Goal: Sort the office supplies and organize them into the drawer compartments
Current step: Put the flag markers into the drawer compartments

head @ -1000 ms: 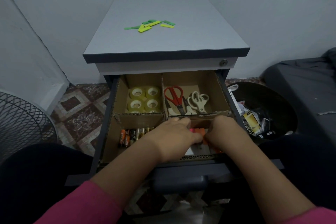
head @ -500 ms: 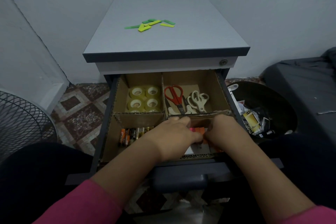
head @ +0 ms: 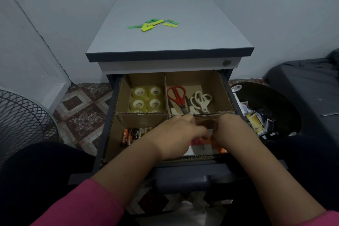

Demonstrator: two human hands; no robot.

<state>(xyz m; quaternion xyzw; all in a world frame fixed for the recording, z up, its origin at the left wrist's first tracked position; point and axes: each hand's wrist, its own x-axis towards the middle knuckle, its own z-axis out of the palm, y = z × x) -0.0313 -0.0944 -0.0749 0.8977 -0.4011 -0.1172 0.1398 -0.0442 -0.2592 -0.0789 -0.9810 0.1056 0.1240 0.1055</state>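
The cabinet's top drawer (head: pixel 111 134) is open, and cardboard divides it into compartments. Tape rolls (head: pixel 146 99) fill the back left one. Red scissors (head: pixel 177 95) and white scissors (head: pixel 200 101) lie in the back right one. Batteries (head: pixel 132 135) sit at the front left. My left hand (head: pixel 176 134) and my right hand (head: pixel 233 130) reach into the front right compartment, fingers curled toward each other on small orange and pink pieces (head: pixel 197 142). The hands hide most of these. Green and yellow pieces (head: pixel 153 24) lie on the cabinet top (head: pixel 183 42).
A black bin (head: pixel 289 108) with rubbish stands on the floor right of the drawer. A wire fan grille (head: pixel 22 121) stands at the left. The drawer's dark handle (head: pixel 183 181) is just in front of my forearms. A white sheet (head: pixel 201 149) lies under the orange pieces.
Both hands stay in the front right compartment; only the fingers shift slightly over the orange and pink pieces.
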